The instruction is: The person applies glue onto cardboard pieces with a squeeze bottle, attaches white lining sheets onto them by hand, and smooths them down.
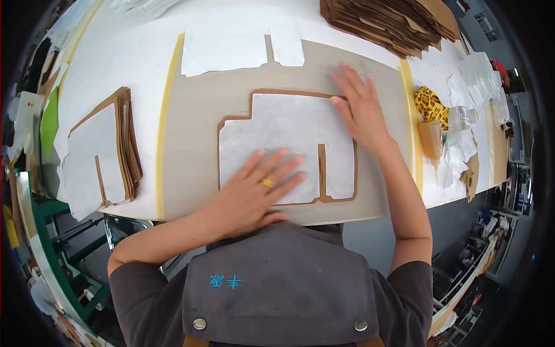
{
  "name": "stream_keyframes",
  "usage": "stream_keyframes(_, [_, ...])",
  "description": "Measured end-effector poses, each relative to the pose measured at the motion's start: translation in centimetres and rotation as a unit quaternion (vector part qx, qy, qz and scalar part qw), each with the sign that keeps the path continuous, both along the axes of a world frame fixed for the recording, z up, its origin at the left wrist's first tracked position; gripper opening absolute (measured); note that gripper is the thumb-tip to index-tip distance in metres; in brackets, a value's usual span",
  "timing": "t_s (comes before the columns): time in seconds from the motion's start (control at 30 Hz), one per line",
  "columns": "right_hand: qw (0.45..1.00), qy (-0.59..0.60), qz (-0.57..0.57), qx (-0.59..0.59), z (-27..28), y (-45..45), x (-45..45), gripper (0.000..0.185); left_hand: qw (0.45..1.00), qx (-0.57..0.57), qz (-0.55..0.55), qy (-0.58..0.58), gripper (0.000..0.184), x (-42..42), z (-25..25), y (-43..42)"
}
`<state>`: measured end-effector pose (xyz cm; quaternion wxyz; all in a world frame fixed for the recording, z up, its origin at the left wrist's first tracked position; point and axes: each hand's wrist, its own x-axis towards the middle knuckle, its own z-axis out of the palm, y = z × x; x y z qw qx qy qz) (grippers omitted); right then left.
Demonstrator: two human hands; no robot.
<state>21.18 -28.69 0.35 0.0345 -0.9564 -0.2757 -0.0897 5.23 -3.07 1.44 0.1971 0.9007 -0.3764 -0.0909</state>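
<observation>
Panel (277, 124), white with a brown border, lies on the grey mat (191, 144) of the table (133, 63), its long axis running left to right. Left hand (263, 185) is nearer its middle, palm down over the near part, fingers spread and aimed right and away. Right hand (364, 110) reaches forward at the far right corner, thumb at the edge, other fingers over the mat; most of the panel lies left of it. Both grips are flat and released, 0 clenched.
</observation>
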Motion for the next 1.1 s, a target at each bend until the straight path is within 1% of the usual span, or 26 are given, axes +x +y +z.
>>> stream_keyframes(0.03, [0.996,0.027,0.051,0.072,0.0,1.4,-0.2,0.045,1.0,0.001,0.005,0.002,0.079,0.0,-0.4,-0.8])
stream_keyframes(0.07, [0.983,0.053,0.101,0.144,0.0,2.5,-0.4,0.039,0.999,-0.02,-0.035,-0.023,0.076,0.1,-1.1,-1.6])
stream_keyframes(0.1, [0.982,0.053,0.105,0.145,-0.2,3.2,-0.5,0.039,0.995,-0.041,-0.075,-0.048,0.073,0.2,-1.5,-2.1])
stream_keyframes(0.17, [0.983,0.031,0.113,0.144,-0.9,4.4,-0.7,0.03,0.996,-0.056,-0.051,-0.048,0.07,0.0,-1.8,-2.1])
stream_keyframes(0.2, [0.981,0.038,0.124,0.146,-1.0,4.6,-0.8,0.03,0.996,-0.059,-0.051,-0.037,0.071,-0.3,-1.8,-1.6])
stream_keyframes(0.27, [0.974,0.025,0.109,0.195,-1.2,4.2,-0.8,0.024,0.998,-0.056,-0.038,-0.017,0.073,-1.2,-1.8,-0.4])
stream_keyframes(0.33, [0.971,0.023,0.111,0.209,-1.1,4.2,-0.8,0.022,0.995,-0.061,0.058,0.048,0.079,-2.4,-1.2,1.1])
stream_keyframes(0.37, [0.971,0.01,0.099,0.215,-1.1,4.3,-1.0,0.021,0.995,-0.056,0.061,0.054,0.079,-2.9,-1.0,1.9])
stream_keyframes(0.43, [0.971,0.006,0.087,0.225,-1.2,4.4,-0.7,0.018,0.973,-0.023,0.227,0.042,0.086,-3.4,-0.8,2.9])
stream_keyframes(0.47, [0.966,0.011,0.089,0.241,-1.2,4.6,-0.5,0.015,0.976,-0.03,0.209,0.049,0.086,-3.7,-0.9,3.1])
stream_keyframes(0.53, [0.967,0.012,0.075,0.245,-1.3,4.3,-0.4,0.011,0.955,-0.001,0.298,0.01,0.091,-3.9,-1.0,3.3])
stream_keyframes(0.57, [0.961,0.019,0.078,0.266,-1.5,4.4,-0.2,0.009,0.959,-0.009,0.285,0.01,0.091,-3.8,-1.0,3.1])
stream_keyframes(0.63, [0.955,0.022,0.075,0.286,-1.2,3.9,-0.2,0.006,0.945,-0.003,0.324,-0.034,0.094,-3.6,-0.9,2.9])
stream_keyframes(0.67, [0.952,-0.03,0.109,0.283,-0.8,3.7,-0.3,0.008,0.938,-0.044,0.34,-0.048,0.099,-3.4,-0.9,2.7])
stream_keyframes(0.7, [0.946,-0.083,0.144,0.279,-0.4,3.6,-0.3,0.01,0.939,-0.046,0.336,-0.049,0.099,-3.1,-0.6,2.6])
stream_keyframes(0.73, [0.946,-0.084,0.142,0.278,0.1,3.2,-0.7,0.01,0.923,-0.074,0.367,-0.09,0.098,-2.7,-0.1,2.5])
stream_keyframes(0.77, [0.918,-0.074,0.154,0.356,0.8,2.8,-1.6,0.013,0.902,-0.1,0.398,-0.131,0.097,-2.5,0.1,2.3])
stream_keyframes(0.8, [0.884,-0.063,0.167,0.433,1.5,2.4,-2.5,0.016,0.902,-0.101,0.399,-0.132,0.097,-2.2,0.1,2.2])
stream_keyframes(0.83, [0.884,-0.063,0.168,0.432,2.5,2.2,-3.4,0.016,0.88,-0.251,0.399,-0.058,0.082,-1.9,0.1,2.0])
stream_keyframes(0.87, [0.874,-0.022,0.148,0.462,3.6,1.9,-4.4,0.022,0.833,-0.393,0.388,0.018,0.067,-1.8,0.1,1.9])
stream_keyframes(0.9, [0.862,0.019,0.127,0.49,4.8,1.5,-5.1,0.028,0.833,-0.394,0.388,0.017,0.067,-1.9,0.2,2.0])
stream_keyframes(0.93, [0.862,0.019,0.131,0.49,6.0,0.9,-5.2,0.028,0.816,-0.407,0.392,0.124,0.048,-2.2,0.4,2.1])
stream_keyframes(0.97, [0.89,0.124,0.072,0.432,7.2,0.1,-4.8,0.036,0.787,-0.415,0.396,0.225,0.032,-2.5,0.6,2.6])
stream_keyframes(1.0, [0.902,0.229,0.023,0.367,7.8,-0.7,-4.0,0.044,0.782,-0.426,0.398,0.22,0.025,-2.5,0.8,2.6])
stream_keyframes(1.07, [0.863,0.376,-0.029,0.335,5.1,-3.5,-2.7,0.044,0.762,-0.465,0.411,0.187,0.022,-2.5,0.6,2.6])
stream_keyframes(1.1, [0.853,0.399,-0.039,0.333,2.5,-4.5,-2.2,0.024,0.748,-0.494,0.414,0.162,0.021,-2.6,0.4,3.1])
